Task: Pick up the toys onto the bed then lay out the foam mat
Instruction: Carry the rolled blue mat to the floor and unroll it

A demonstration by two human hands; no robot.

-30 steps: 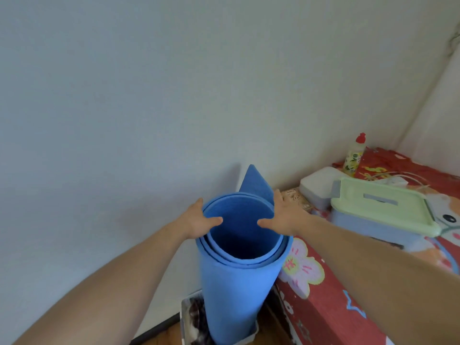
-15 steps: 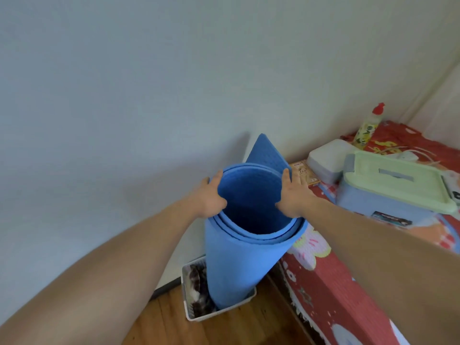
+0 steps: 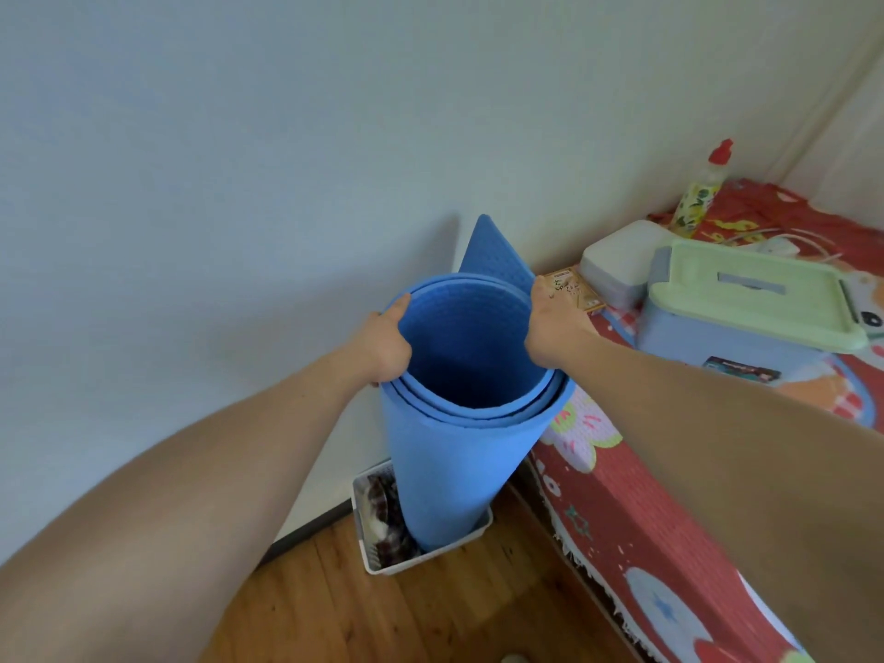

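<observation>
The room has a plain pale wall [image 3: 239, 184] and a wooden floor [image 3: 406, 614]. On the right stands the bed [image 3: 646, 543], covered with a red sheet with cartoon prints. The blue foam mat [image 3: 449, 471] is rolled into a tube and stands upright in the corner between the wall and the bed, with one loose corner of it pointing up behind the roll.

The left hand [image 3: 382, 346] is closed on the left top edge of the roll, thumb inside and fingers outside. The right hand [image 3: 555, 332] is closed on the right top edge in the same way. Both arms are stretched forward.

The lower end of the mat sits inside a white basket [image 3: 473, 533] on the floor, beside some dark brown and white thing I cannot identify. On the bed there are a blue box with a light green lid [image 3: 746, 299], a white box [image 3: 617, 260] behind it, a small printed packet [image 3: 574, 289] just beside the right hand, and a bottle with a red cap [image 3: 703, 189] near the wall.
</observation>
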